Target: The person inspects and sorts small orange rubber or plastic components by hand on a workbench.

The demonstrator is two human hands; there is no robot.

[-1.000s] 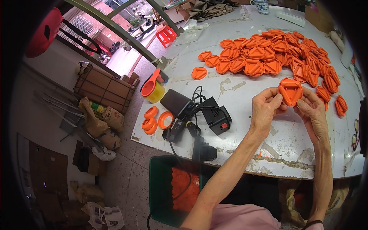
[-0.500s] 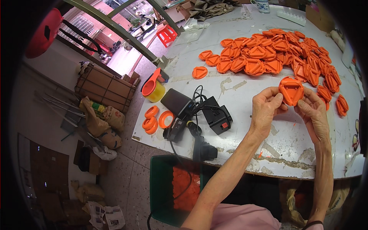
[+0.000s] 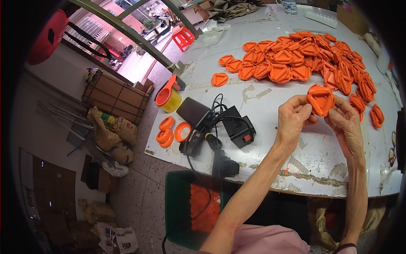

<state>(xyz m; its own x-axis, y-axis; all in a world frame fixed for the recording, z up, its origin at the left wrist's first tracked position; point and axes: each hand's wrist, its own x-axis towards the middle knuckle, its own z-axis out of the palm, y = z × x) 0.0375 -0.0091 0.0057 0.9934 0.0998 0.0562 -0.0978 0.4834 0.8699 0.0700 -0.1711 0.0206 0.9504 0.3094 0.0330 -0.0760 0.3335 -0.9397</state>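
Between my two hands, above the white table, an orange round plastic part [image 3: 320, 100] with a raised triangular middle is held up. My left hand [image 3: 292, 116] pinches its left edge, thumb in front and fingers behind. Along its lower right edge, my right hand [image 3: 344, 120] grips with the thumb on the near side. The part's back is hidden. Just beyond my hands lies a large heap of similar orange parts [image 3: 292, 59]. One single part [image 3: 219, 79] rests apart at the heap's left.
Left of my arms sit a black power adapter [image 3: 237, 127] with cables, a dark box [image 3: 194, 112], orange rings [image 3: 164, 136] and a yellow cup with an orange rim [image 3: 170, 100]. Below the table edge stands a green bin [image 3: 173, 211] holding orange material. A mug [image 3: 289, 6] stands at the back.
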